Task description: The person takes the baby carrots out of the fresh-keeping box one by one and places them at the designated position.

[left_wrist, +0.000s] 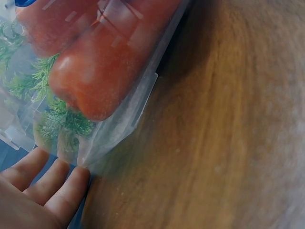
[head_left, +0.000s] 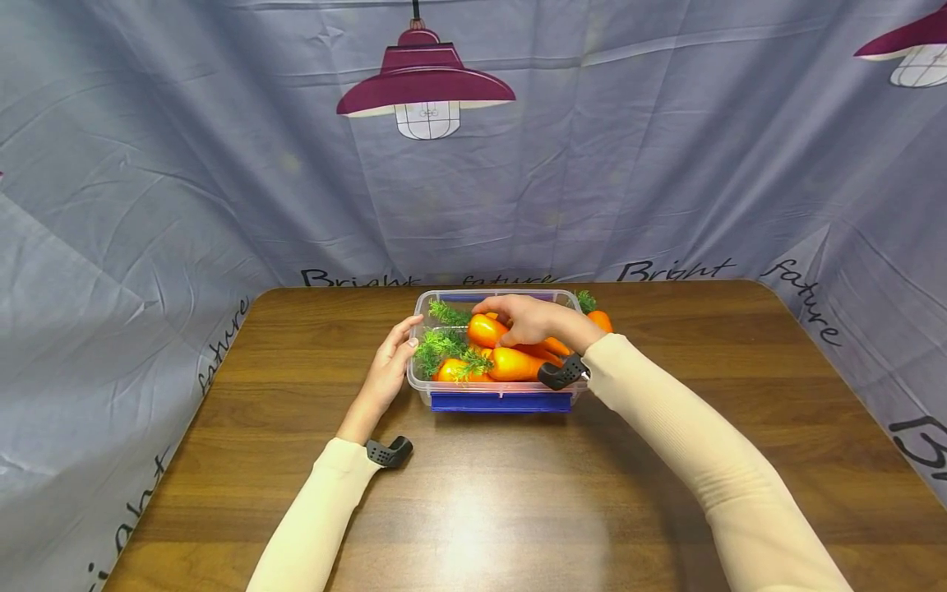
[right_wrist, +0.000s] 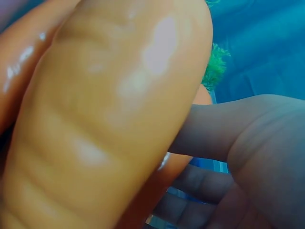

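A clear plastic container [head_left: 503, 386] with blue side clips stands on the table, filled with several shiny orange carrots that have feathery green tops [head_left: 444, 341]. My right hand [head_left: 528, 319] reaches into it from above, thumb and fingers around a carrot [head_left: 487, 330] near the middle. Another large carrot [right_wrist: 105, 114] fills much of the right wrist view and partly hides the thumb and fingers. At the container's left end rests my left hand [head_left: 386, 366], its fingertips [left_wrist: 78, 179] against the clear outer wall. Through that wall, a carrot [left_wrist: 95, 76] shows in the left wrist view.
Beyond the container's right end lies another carrot [head_left: 601, 320] with a green top, partly hidden by the right arm. The brown wooden table [head_left: 296, 395] ends at the back against a grey-blue curtain [head_left: 518, 205] printed with lamps and lettering.
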A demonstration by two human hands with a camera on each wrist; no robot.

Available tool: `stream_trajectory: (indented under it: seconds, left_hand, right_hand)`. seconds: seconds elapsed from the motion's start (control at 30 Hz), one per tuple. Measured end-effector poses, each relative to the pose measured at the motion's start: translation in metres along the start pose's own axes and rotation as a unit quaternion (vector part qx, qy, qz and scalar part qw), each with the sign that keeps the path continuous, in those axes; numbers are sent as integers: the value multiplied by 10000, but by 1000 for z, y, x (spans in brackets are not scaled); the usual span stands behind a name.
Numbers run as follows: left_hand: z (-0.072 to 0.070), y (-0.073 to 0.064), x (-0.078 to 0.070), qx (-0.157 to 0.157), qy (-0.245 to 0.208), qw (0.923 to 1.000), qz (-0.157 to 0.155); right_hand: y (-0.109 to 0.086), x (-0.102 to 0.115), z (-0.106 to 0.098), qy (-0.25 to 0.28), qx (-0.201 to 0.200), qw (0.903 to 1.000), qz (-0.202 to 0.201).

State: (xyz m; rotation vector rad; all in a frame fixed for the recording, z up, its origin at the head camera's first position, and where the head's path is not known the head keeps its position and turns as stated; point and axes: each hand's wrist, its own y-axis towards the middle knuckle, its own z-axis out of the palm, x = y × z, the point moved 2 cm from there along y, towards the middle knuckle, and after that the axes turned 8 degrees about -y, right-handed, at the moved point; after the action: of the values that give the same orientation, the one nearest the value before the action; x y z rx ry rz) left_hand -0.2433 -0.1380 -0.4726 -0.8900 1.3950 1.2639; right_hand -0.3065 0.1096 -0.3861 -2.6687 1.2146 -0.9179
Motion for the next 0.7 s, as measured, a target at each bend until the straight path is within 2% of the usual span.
stream_trajectory:
  seconds: [0.23,0.4,0.57,0.7]
  left_hand:
    - [1,0,1,-34,-13,10000,-8]
    - [1,0,1,-57,42,10000,-5]
    - [1,-1,1,-134,148,9997,-114]
    - [0,-1,0,-152,144,9997,-122]
  right_hand:
    - [-3,-2,-2,132,-177,9997,-97]
    - [-14,-1,-14,276,-779,9965,-87]
    - [-28,-5,-35,489,-1430,9885,115]
    - [-44,-17,-52,625,-1804,9806,441]
